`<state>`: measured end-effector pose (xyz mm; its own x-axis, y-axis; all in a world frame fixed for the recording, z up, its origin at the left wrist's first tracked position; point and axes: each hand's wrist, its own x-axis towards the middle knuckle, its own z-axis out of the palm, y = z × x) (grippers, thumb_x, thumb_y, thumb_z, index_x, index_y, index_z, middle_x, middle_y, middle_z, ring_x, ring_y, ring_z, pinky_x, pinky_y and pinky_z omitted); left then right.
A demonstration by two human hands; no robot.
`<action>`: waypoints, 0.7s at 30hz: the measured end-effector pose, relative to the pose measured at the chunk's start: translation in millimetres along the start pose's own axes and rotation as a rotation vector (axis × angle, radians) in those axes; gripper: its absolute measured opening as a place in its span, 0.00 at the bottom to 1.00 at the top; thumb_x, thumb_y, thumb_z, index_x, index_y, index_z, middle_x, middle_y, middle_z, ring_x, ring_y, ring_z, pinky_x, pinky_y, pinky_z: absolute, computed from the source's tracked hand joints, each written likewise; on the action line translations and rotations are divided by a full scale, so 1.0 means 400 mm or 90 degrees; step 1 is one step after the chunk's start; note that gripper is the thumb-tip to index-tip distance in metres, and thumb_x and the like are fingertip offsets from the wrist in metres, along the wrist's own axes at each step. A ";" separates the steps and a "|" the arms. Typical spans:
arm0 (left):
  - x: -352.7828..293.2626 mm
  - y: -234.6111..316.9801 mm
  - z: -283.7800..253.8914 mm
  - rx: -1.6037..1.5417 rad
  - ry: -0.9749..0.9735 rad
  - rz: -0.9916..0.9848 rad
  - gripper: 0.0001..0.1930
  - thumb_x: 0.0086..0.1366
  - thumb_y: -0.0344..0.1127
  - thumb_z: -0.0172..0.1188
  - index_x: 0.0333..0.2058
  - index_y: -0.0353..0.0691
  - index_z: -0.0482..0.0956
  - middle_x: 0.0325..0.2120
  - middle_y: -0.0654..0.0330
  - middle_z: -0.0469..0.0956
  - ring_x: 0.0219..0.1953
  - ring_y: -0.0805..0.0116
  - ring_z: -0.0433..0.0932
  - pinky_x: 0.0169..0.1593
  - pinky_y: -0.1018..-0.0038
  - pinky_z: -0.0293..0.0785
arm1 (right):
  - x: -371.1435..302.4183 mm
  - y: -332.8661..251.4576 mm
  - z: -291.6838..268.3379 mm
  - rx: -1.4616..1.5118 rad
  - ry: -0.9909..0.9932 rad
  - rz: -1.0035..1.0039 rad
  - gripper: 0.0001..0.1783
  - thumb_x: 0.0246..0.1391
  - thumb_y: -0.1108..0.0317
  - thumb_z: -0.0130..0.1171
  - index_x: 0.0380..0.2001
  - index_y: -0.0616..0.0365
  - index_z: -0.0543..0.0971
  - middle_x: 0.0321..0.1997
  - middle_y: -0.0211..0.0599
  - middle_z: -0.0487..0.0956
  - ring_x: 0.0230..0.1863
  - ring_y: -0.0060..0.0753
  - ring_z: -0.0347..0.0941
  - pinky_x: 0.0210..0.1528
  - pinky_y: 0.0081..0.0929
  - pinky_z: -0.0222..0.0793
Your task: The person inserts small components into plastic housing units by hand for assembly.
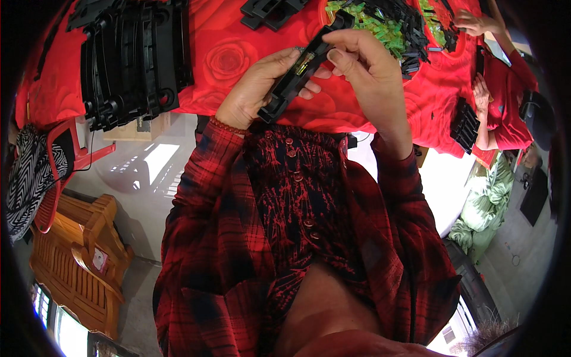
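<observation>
In the head view, the left hand [253, 95] cups a long black plastic holder [297, 74] from below, fingers curled round its lower half so the part lies slanted between both hands, above the person's chest. The right hand [363, 65] closes on the holder's upper end, thumb and forefinger pinched near a small brass-coloured metal contact [303, 65] seated in the holder's channel.

The step in hand looks like seating that contact. To do it well, the left hand should keep the holder steady and not twist it, while the right fingertips press straight along the channel, so the thin metal does not bend or spring out.

Beyond the right hand lies a heap of small green and black plastic pieces [386, 27] on the red rose-patterned cloth [226, 53]; beyond the left hand stands a stack of black plastic frames [134, 59]. Far to the right, another person's hands [479, 27] work at the same cloth, well apart.
</observation>
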<state>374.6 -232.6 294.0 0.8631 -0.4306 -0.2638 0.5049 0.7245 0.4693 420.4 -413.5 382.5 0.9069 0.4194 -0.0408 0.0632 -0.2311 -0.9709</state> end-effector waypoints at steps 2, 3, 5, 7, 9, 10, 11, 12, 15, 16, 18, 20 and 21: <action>0.000 -0.002 -0.006 0.022 0.017 -0.025 0.20 0.77 0.42 0.43 0.55 0.32 0.70 0.46 0.46 0.79 0.38 0.61 0.83 0.40 0.74 0.82 | 0.003 0.002 0.008 -0.005 -0.003 0.013 0.06 0.60 0.78 0.56 0.41 0.64 0.78 0.35 0.34 0.77 0.34 0.22 0.77 0.37 0.19 0.75; -0.001 -0.003 -0.006 0.021 0.019 -0.024 0.20 0.77 0.42 0.43 0.55 0.32 0.70 0.46 0.46 0.79 0.38 0.61 0.83 0.40 0.74 0.82 | 0.005 0.005 0.012 -0.010 -0.005 0.026 0.05 0.60 0.78 0.56 0.40 0.64 0.78 0.35 0.33 0.77 0.36 0.22 0.77 0.36 0.19 0.75; -0.001 -0.006 -0.002 0.042 0.035 -0.024 0.19 0.77 0.42 0.43 0.54 0.32 0.71 0.45 0.47 0.80 0.39 0.59 0.84 0.40 0.73 0.83 | 0.008 0.017 0.020 -0.005 -0.010 0.027 0.05 0.59 0.78 0.57 0.38 0.63 0.78 0.35 0.33 0.77 0.36 0.22 0.77 0.37 0.20 0.75; 0.003 -0.010 -0.005 0.042 0.044 -0.033 0.19 0.77 0.41 0.44 0.54 0.32 0.71 0.45 0.48 0.80 0.40 0.58 0.84 0.41 0.72 0.83 | 0.010 0.037 0.027 -0.001 -0.015 0.029 0.04 0.58 0.77 0.58 0.37 0.63 0.79 0.34 0.32 0.77 0.37 0.22 0.76 0.37 0.21 0.74; 0.008 -0.015 -0.012 0.041 0.052 -0.044 0.19 0.77 0.41 0.44 0.54 0.32 0.71 0.45 0.48 0.80 0.40 0.57 0.84 0.42 0.72 0.83 | 0.012 0.062 0.033 -0.032 -0.007 0.010 0.03 0.56 0.76 0.60 0.35 0.62 0.80 0.33 0.35 0.76 0.35 0.28 0.75 0.37 0.25 0.72; 0.011 -0.017 -0.016 0.037 0.044 -0.037 0.19 0.76 0.42 0.45 0.53 0.31 0.72 0.45 0.45 0.80 0.42 0.53 0.84 0.44 0.68 0.83 | 0.013 0.071 0.036 -0.033 -0.008 0.011 0.03 0.56 0.76 0.60 0.35 0.62 0.80 0.33 0.35 0.76 0.35 0.28 0.75 0.37 0.25 0.72; 0.013 -0.020 -0.020 0.033 0.036 -0.030 0.20 0.76 0.43 0.46 0.53 0.30 0.72 0.45 0.43 0.80 0.43 0.49 0.83 0.47 0.64 0.83 | 0.014 0.078 0.040 -0.093 0.013 -0.031 0.03 0.55 0.75 0.61 0.33 0.61 0.80 0.32 0.36 0.75 0.34 0.31 0.75 0.37 0.27 0.71; 0.015 -0.024 -0.024 0.032 0.036 -0.030 0.20 0.76 0.43 0.46 0.53 0.30 0.72 0.45 0.43 0.80 0.43 0.49 0.83 0.47 0.64 0.83 | 0.014 0.081 0.043 -0.154 0.034 -0.072 0.03 0.54 0.74 0.62 0.32 0.61 0.81 0.32 0.38 0.75 0.34 0.34 0.74 0.38 0.29 0.70; 0.015 -0.029 -0.032 0.007 0.048 -0.033 0.19 0.76 0.42 0.47 0.52 0.30 0.72 0.45 0.46 0.80 0.44 0.48 0.83 0.49 0.62 0.83 | 0.012 0.076 0.054 -0.184 0.042 -0.048 0.03 0.54 0.73 0.62 0.32 0.60 0.81 0.32 0.40 0.75 0.33 0.38 0.75 0.36 0.30 0.71; 0.014 -0.030 -0.032 0.003 0.051 -0.032 0.18 0.76 0.41 0.48 0.52 0.31 0.72 0.45 0.47 0.79 0.44 0.48 0.83 0.49 0.62 0.83 | 0.012 0.073 0.057 -0.184 0.041 -0.048 0.03 0.54 0.73 0.62 0.32 0.60 0.81 0.32 0.40 0.75 0.33 0.38 0.75 0.36 0.30 0.71; 0.015 -0.032 -0.035 -0.001 0.054 -0.032 0.18 0.75 0.40 0.48 0.52 0.31 0.72 0.45 0.47 0.79 0.44 0.48 0.83 0.50 0.62 0.82 | 0.012 0.069 0.062 -0.138 0.064 -0.002 0.04 0.53 0.72 0.63 0.32 0.61 0.82 0.31 0.41 0.76 0.31 0.38 0.76 0.35 0.30 0.71; 0.019 -0.032 -0.038 -0.004 0.040 -0.037 0.17 0.75 0.40 0.48 0.51 0.31 0.72 0.44 0.47 0.79 0.44 0.49 0.83 0.50 0.62 0.83 | 0.013 0.080 0.061 -0.129 0.065 -0.003 0.05 0.53 0.71 0.63 0.31 0.61 0.81 0.30 0.42 0.77 0.30 0.38 0.76 0.35 0.31 0.71; 0.019 -0.034 -0.038 -0.004 0.040 -0.037 0.17 0.75 0.40 0.48 0.51 0.31 0.72 0.44 0.47 0.79 0.44 0.49 0.83 0.50 0.62 0.83 | 0.013 0.083 0.061 -0.118 0.066 -0.004 0.05 0.53 0.71 0.63 0.31 0.61 0.81 0.29 0.42 0.77 0.29 0.38 0.77 0.34 0.31 0.71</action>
<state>374.7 -237.4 272.7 0.8315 -0.4371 -0.3430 0.5536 0.7032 0.4460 417.2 -397.6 344.1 0.9433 0.3319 -0.0007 0.1367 -0.3904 -0.9105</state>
